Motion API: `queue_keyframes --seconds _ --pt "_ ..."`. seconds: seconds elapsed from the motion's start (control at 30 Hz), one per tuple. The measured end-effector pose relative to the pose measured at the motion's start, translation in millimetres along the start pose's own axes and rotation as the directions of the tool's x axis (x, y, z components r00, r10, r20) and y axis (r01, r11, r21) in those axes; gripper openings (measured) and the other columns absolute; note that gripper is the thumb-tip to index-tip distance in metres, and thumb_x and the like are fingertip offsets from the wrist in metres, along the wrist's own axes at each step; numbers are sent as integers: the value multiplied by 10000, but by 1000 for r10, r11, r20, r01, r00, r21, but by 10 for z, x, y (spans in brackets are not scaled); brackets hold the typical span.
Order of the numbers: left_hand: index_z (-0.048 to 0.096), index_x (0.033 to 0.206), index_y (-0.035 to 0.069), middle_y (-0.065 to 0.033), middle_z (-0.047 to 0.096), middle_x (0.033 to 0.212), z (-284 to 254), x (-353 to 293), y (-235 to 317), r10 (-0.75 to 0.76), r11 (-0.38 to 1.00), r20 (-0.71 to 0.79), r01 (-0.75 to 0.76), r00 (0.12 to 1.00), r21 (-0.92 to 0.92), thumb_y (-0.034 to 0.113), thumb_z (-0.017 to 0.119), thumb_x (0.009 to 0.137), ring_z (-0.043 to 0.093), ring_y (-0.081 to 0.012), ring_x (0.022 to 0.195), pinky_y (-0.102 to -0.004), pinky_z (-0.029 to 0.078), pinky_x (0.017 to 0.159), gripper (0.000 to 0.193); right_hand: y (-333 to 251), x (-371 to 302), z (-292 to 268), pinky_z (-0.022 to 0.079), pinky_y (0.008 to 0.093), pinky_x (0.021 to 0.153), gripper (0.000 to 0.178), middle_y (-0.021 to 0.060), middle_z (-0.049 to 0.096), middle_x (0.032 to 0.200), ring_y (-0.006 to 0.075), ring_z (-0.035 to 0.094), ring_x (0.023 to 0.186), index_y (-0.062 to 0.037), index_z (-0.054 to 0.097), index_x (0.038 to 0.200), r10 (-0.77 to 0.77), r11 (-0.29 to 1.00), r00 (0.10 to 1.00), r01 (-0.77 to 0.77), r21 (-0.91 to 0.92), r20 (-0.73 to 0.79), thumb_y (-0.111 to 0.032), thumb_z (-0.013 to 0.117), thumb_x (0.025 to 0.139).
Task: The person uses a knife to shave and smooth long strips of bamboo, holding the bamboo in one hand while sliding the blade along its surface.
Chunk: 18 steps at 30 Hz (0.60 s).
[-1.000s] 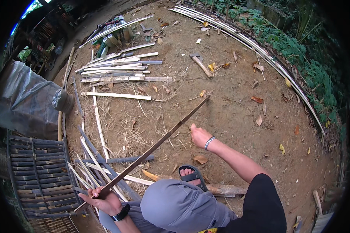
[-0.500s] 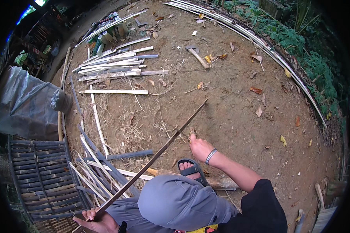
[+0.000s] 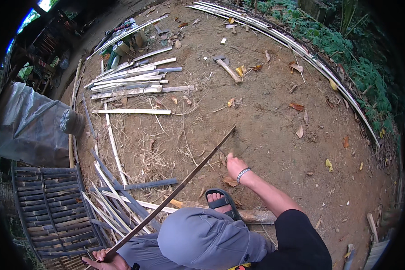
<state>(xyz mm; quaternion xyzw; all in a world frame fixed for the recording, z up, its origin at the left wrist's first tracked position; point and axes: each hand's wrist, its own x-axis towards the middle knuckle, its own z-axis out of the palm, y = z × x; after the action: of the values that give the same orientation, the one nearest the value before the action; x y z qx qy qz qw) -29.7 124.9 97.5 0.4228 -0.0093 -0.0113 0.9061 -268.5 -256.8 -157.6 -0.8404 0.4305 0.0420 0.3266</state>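
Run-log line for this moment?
Left hand: holds long strip near lower end | right hand: grips small tool, blurred, by strip | hatchet: on ground

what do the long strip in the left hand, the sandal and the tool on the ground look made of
Long strip: probably split bamboo, dark and matte, slat-shaped like nearby strips.
Sandal: rubber or foam, perhaps, going by its dull, thick straps.
Tool: likely a bare wooden handle, pale brown; dull grey head, probably metal.

Soft daylight; upper-left glare; edges dark, fisheye-bent.
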Motion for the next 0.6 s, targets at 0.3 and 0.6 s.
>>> queue_keyframes --seconds 0.3,0.6 --pt "519 725 105 43 506 574 -9 313 -203 4 994 -180 16 984 111 381 674 833 510 -47 542 -162 430 544 335 -279 -98 65 504 507 619 247 276 620 747 434 623 720 25 391 975 -234 972 966 232 34 109 -182 488 881" --pt "519 700 110 49 503 539 -125 355 -155 0 999 -183 7 983 42 382 670 835 508 -48 498 -155 440 512 339 -817 -356 199 508 508 590 295 253 610 695 438 618 674 31 333 1027 -224 969 975 223 103 0 -227 441 931"
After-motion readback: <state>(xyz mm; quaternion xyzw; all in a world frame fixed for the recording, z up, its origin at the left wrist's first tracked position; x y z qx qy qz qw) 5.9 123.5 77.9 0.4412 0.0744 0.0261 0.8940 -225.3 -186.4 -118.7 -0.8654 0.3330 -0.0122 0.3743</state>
